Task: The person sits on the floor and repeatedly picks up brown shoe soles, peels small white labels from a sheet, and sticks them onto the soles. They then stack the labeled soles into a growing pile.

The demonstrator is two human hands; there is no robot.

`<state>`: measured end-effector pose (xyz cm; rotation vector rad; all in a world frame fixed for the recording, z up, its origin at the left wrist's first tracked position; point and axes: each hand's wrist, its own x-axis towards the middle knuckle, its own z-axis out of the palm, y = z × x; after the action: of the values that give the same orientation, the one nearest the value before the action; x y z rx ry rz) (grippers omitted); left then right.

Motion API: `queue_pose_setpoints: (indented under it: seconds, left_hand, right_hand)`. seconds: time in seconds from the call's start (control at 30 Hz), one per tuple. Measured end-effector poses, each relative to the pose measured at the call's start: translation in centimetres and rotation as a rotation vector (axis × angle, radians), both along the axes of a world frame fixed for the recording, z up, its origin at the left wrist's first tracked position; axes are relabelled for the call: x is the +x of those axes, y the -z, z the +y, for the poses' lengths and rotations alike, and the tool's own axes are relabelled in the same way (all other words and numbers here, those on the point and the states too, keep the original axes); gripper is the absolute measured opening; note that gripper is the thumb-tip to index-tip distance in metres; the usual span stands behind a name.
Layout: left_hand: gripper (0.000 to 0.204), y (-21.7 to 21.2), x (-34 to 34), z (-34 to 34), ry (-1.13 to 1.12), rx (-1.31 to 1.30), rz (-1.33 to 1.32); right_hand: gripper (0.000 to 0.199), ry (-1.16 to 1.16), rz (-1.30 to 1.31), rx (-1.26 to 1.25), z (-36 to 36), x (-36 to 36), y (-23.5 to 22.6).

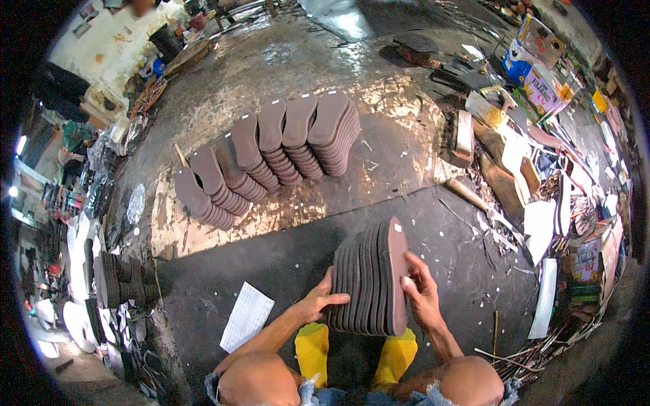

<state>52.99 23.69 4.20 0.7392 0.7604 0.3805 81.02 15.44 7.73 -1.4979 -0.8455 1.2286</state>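
Note:
Between my hands a stack of brown shoe soles [365, 284] stands on edge, soles side by side, with a small white label on the rightmost one. My left hand [319, 298] is closed against the stack's left side, thumb toward the front. From the right, my right hand [421, 291] presses its thumb and fingers on the outermost sole. Beyond my hands, several piles of matching brown soles [271, 145] lie fanned in a row on the worn board, most with a small white label at the top.
A dark mat [284, 264] spreads under my work, with a white printed sheet [247, 314] at left. Dark stacked pieces [122, 279] stand farther left. To the right are a wooden-handled hammer [470, 196], scraps and cartons [538, 81]. Yellow coverings [313, 352] show between my knees.

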Motion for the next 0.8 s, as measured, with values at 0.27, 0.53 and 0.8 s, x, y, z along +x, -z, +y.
queue_pose_setpoints:
  seconds: [0.27,0.53,0.8]
  left_hand:
    - [0.127,-1.2,5.0,7.0,0.169,0.052,0.004]
    - [0.054,-0.1,-18.8,3.4,-0.785,0.219,0.642]
    - [0.046,0.4,-40.5,-14.1,-1.495,-0.022,0.888]
  right_hand:
    - [0.107,0.143,0.948,-0.032,4.7,2.0,2.2]
    - [0.136,0.226,0.537,0.181,34.4,8.3,5.9]
    - [0.087,0.015,-0.021,-0.165,39.3,7.6,6.5]
